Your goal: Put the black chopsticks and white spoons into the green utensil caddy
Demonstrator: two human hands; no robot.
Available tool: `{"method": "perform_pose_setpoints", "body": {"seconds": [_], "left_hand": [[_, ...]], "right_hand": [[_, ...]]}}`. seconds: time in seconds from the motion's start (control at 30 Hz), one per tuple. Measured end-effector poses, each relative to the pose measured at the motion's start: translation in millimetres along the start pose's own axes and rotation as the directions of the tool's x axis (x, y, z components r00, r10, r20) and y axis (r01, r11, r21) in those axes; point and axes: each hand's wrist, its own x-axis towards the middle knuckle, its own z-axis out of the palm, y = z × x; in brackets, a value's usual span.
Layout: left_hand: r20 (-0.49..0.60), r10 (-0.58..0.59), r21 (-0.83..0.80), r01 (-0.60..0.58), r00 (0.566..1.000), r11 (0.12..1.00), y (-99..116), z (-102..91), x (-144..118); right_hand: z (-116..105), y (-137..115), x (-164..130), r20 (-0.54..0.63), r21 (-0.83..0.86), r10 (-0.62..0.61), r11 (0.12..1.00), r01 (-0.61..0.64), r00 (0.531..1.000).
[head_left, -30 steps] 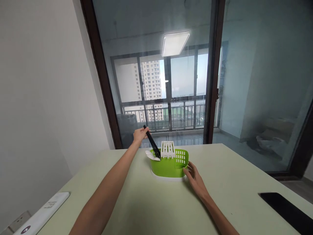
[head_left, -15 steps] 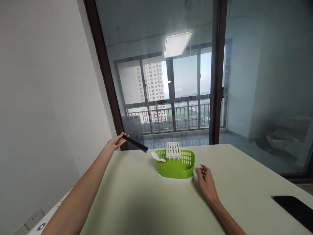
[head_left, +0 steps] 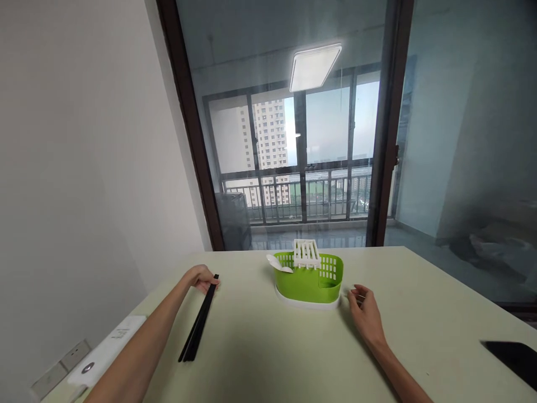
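Black chopsticks out of caddy, laid on desk.
Left hand (head_left: pixel 201 277) fingers pinching the far end of the pair of long black plastic chopsticks (head_left: pixel 198 324), flat on the pale desk (head_left: pixel 268 358) at 9 o'clock of the green plastic cutlery caddy (head_left: pixel 309 280); white spoon (head_left: pixel 280 265) left inside; right hand (head_left: pixel 364 308) fingers loosely curled, empty, at 3 o'clock.

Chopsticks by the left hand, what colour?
Black: the pair of long thin chopsticks lies flat on the table, its far end at the left hand. Head view.

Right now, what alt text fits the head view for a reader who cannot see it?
The left hand touches the far end of black chopsticks lying on a pale table. The right hand rests beside a green cutlery holder holding a white spoon.
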Motion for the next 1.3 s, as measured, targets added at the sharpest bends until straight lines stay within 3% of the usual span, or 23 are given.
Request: {"method": "perform_pose_setpoints", "body": {"seconds": [0.27,0.57,0.73,0.87,0.97,1.07,1.13,1.2,1.3], "left_hand": [[-0.005,-0.063,0.221,0.063,0.998,0.973,-18,10.1,9],[-0.164,-0.043,0.284,0.089,0.986,0.955,-19,10.1,19],[-0.309,0.039,0.246,0.040,0.950,0.969,-10,12.2,12],[-0.363,0.206,0.252,-0.117,0.909,0.961,6,17.6,0],[-0.373,0.408,0.279,-0.318,0.834,0.906,30,30.6,-9],[-0.331,0.604,0.290,-0.531,0.725,0.796,59,55.8,-22],[-0.287,0.710,0.282,-0.652,0.643,0.704,78,77.4,-35],[-0.213,0.826,0.298,-0.770,0.522,0.564,91,99.5,-49],[-0.066,0.915,0.416,-0.823,0.397,0.387,102,128.4,-67]], "right_hand": [[-4,5,2,0.006,-0.020,-0.009,1.000,0.009,1.000],[-5,7,3,-0.006,-0.032,-0.020,0.999,0.020,1.000],[-6,5,2,-0.001,-0.044,-0.033,0.998,0.033,0.999],[-6,4,2,-0.013,-0.052,-0.040,0.998,0.039,0.999],[-6,3,1,-0.029,-0.066,-0.043,0.997,0.041,0.999],[-6,3,1,-0.036,-0.076,-0.045,0.996,0.042,0.998],[-7,3,1,-0.036,-0.078,-0.045,0.996,0.042,0.998],[-7,3,1,-0.034,-0.079,-0.047,0.996,0.044,0.998],[-7,3,1,-0.031,-0.081,-0.049,0.996,0.046,0.998]]}}
